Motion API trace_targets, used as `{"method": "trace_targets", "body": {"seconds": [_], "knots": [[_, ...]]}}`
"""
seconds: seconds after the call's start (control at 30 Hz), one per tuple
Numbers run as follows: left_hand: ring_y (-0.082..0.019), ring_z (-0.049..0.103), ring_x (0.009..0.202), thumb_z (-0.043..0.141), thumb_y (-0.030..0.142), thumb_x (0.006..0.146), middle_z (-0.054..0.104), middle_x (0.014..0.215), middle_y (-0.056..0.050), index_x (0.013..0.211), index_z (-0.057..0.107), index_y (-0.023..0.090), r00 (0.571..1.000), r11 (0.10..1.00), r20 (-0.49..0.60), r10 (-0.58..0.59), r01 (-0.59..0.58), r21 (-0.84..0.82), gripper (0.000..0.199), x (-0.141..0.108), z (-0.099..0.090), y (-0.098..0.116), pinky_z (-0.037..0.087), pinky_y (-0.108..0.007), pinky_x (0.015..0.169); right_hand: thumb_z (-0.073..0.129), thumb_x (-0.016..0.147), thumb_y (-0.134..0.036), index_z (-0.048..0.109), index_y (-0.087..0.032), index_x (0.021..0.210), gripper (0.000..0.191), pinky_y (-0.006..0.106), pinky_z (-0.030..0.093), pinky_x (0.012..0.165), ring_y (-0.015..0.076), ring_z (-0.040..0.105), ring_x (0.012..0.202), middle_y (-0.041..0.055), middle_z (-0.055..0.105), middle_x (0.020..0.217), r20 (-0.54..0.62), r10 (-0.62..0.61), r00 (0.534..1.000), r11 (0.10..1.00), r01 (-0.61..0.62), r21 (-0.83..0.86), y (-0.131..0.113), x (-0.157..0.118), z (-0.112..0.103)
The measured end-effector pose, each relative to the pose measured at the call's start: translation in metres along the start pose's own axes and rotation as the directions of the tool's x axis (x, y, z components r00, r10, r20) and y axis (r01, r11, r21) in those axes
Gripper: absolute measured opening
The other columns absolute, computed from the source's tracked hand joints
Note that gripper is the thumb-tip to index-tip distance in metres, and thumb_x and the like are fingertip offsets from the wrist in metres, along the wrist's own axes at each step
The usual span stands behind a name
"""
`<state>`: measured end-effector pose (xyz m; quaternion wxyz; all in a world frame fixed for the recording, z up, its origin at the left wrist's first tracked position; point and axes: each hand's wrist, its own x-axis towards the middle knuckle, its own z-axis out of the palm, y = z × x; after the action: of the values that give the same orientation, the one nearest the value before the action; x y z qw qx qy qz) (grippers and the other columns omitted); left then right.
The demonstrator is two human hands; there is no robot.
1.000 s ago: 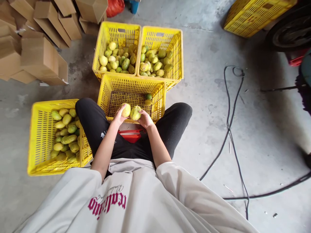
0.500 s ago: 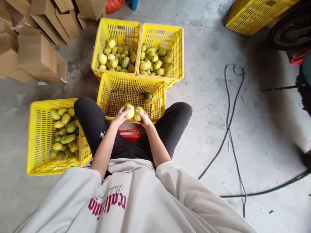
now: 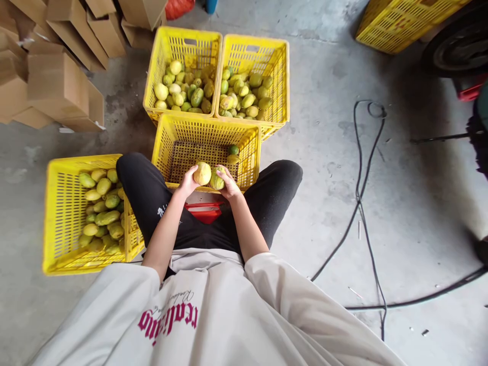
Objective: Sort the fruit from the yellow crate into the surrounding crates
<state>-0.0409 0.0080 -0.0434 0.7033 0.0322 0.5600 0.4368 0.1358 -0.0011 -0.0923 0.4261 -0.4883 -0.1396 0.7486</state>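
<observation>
My left hand (image 3: 187, 181) is closed around a pale yellow, melon-like fruit (image 3: 202, 174). In my right hand (image 3: 230, 186) is a greener, yellow-streaked fruit (image 3: 217, 179). The two fruits are side by side, just above the near rim of the yellow plastic crate (image 3: 160, 147) between my knees. On the right side of that crate's floor lie a dark green fruit (image 3: 233, 149) and a yellowish fruit (image 3: 233, 159).
Two fruit-filled yellow crates (image 3: 183, 34) (image 3: 286, 81) stand beyond, and another crate (image 3: 57, 213) with fruit is by my left knee. Cardboard boxes (image 3: 57, 81) fill the upper left. A black cable (image 3: 357, 198) lies on the floor at right, near a wheel (image 3: 457, 48).
Both hands have turned the fruits slightly, so different sides of them show. The crates and the other fruit stay where they were.
</observation>
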Motion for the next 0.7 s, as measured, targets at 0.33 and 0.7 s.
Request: {"method": "trace_targets", "body": {"seconds": [0.33, 0.7], "knots": [[-0.036, 0.081, 0.149, 0.112, 0.03, 0.089, 0.083, 0.142, -0.008, 0.119, 0.069, 0.029, 0.997, 0.989, -0.039, 0.07, -0.065, 0.135, 0.053, 0.004, -0.01, -0.005, 0.075, -0.049, 0.114, 0.095, 0.083, -0.051, 0.07, -0.033, 0.117, 0.047, 0.049, 0.08, 0.095, 0.0315, 0.084, 0.117, 0.0005, 0.082, 0.114, -0.078, 0.082, 0.994, 0.997, -0.083, -0.006, 0.001, 0.003, -0.002], [-0.034, 0.086, 0.134, 0.112, 0.026, 0.087, 0.087, 0.127, -0.01, 0.117, 0.075, 0.025, 0.999, 0.977, -0.023, 0.042, -0.036, 0.211, 0.048, 0.008, -0.008, -0.018, 0.073, -0.042, 0.109, 0.094, 0.09, -0.04, 0.074, -0.034, 0.125, 0.041, 0.047, 0.083, 0.104, 0.0269, 0.081, 0.119, 0.0001, 0.077, 0.122, -0.18, 0.114, 0.977, 0.993, -0.106, 0.054, -0.005, -0.004, 0.006]]}}
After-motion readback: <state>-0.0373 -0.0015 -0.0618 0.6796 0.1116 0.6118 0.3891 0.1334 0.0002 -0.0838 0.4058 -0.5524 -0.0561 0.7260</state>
